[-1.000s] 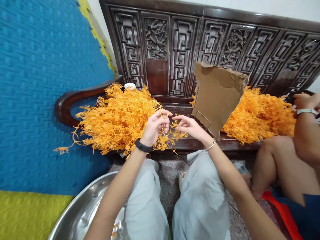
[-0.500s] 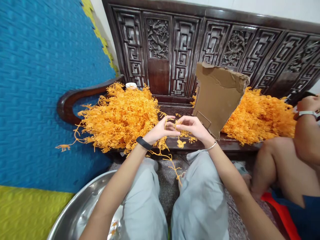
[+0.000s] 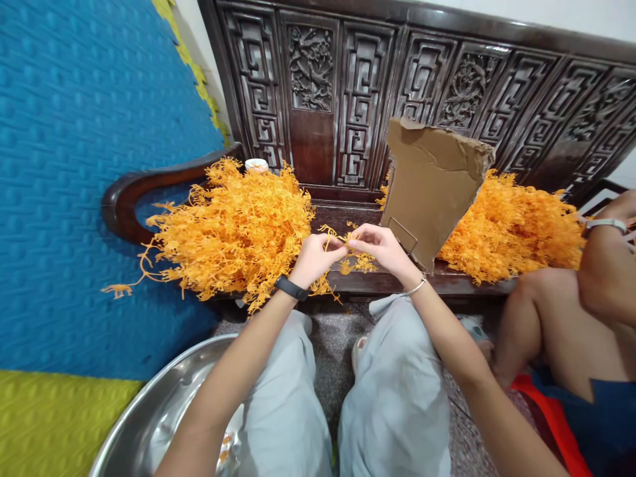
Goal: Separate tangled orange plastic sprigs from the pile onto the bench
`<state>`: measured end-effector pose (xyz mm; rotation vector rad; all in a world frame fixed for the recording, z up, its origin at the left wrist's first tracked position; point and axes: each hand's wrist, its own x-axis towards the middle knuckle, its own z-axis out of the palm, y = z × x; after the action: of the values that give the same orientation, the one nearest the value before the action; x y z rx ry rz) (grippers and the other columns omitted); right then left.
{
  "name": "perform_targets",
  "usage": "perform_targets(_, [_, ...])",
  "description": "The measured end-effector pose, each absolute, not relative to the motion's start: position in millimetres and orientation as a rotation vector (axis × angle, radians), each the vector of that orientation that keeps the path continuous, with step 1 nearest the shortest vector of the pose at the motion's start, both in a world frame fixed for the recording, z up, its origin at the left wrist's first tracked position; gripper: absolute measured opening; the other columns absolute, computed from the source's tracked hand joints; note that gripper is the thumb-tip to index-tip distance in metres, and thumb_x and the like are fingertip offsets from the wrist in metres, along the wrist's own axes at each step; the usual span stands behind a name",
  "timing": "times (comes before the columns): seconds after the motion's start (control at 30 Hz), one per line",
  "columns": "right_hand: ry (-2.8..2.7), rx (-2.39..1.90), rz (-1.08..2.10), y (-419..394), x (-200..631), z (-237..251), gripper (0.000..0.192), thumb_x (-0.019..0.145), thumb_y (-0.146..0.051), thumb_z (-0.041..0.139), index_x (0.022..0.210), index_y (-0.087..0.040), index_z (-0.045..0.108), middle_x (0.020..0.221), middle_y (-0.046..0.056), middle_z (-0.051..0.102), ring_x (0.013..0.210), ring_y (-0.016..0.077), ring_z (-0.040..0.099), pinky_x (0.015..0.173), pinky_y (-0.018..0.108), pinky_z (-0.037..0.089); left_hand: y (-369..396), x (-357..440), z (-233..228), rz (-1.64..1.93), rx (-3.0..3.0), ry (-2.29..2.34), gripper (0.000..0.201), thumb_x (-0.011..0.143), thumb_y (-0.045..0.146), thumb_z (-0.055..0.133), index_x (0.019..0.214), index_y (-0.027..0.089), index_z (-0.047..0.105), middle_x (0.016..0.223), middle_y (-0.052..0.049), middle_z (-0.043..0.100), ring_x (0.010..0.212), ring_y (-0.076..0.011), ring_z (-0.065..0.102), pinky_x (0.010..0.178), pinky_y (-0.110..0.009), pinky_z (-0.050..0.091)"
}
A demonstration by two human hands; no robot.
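Observation:
My left hand, with a black band on the wrist, pinches a thin orange plastic sprue above the bench. Facing it, my right hand has thumb and forefinger closed on the same sprue, their tips almost touching the left ones. Small branches stick out above the fingers; the exact part gripped is hidden. Left of my hands lies a big tangled heap of orange plastic sprues with small animal-like shapes. Loose orange pieces lie on the bench just under my right hand.
A cardboard piece stands upright on the dark carved wooden bench, with a second orange heap beyond it. A metal basin is at my lower left. Another person's knee is close on the right.
My left fingers have closed from a spread pose into a pinch. The long orange strand that hung down between my legs no longer hangs there. The view has shifted slightly.

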<state>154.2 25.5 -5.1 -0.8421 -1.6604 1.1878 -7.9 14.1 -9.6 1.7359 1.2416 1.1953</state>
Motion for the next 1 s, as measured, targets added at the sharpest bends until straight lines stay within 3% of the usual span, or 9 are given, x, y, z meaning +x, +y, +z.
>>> perform_targets(0.4, [-1.604,-0.803,1.174,32,154,-6,0.022,0.067,-0.032,0.070,0.072,-0.016,0.057,0.063,-0.003,0.057,0.057,0.0083,0.051,0.058,0.023,0.043,10,-8,-7,1.424,1.819,1.161,0.007,0.068,0.020,0.061,0.066,0.014,0.064,0.069,-0.002,0.063,0.068,-0.0142,0.054,0.067,-0.027,0.040])
perform_targets(0.57, [-1.598,-0.762,1.177,30,153,-5,0.020,0.068,-0.031,0.069,0.072,-0.017,0.056,0.065,-0.004,0.054,0.059,0.0082,0.051,0.059,0.023,0.042,5,-8,-1,1.190,1.590,0.997,0.011,0.071,0.025,0.060,0.069,0.015,0.056,0.060,0.003,0.052,0.047,-0.0065,0.042,0.044,-0.020,0.032])
perform_targets(0.67, [-1.560,-0.742,1.197,29,152,-5,0.020,0.067,-0.029,0.070,0.071,-0.017,0.055,0.066,-0.003,0.055,0.062,0.0087,0.053,0.060,0.022,0.042,3,-7,2,1.132,1.487,0.947,0.012,0.073,0.025,0.059,0.069,0.016,0.052,0.049,0.006,0.043,0.042,-0.0058,0.037,0.039,-0.018,0.029])
perform_targets(0.87, [-1.501,-0.741,1.190,28,152,-4,0.018,0.067,-0.027,0.069,0.072,-0.016,0.056,0.064,-0.002,0.059,0.056,0.0080,0.052,0.052,0.021,0.040,7,0,-3,1.157,1.190,0.797,0.011,0.070,0.022,0.061,0.070,0.016,0.052,0.048,0.007,0.043,0.040,-0.0044,0.036,0.038,-0.016,0.027])
perform_targets(1.0, [-1.480,-0.757,1.205,28,153,-3,0.017,0.067,-0.025,0.069,0.072,-0.016,0.056,0.060,-0.003,0.059,0.054,0.0083,0.053,0.054,0.022,0.042,8,6,-4,1.173,0.962,0.817,0.008,0.067,0.019,0.060,0.070,0.015,0.054,0.061,0.005,0.052,0.043,-0.0023,0.035,0.037,-0.014,0.025])
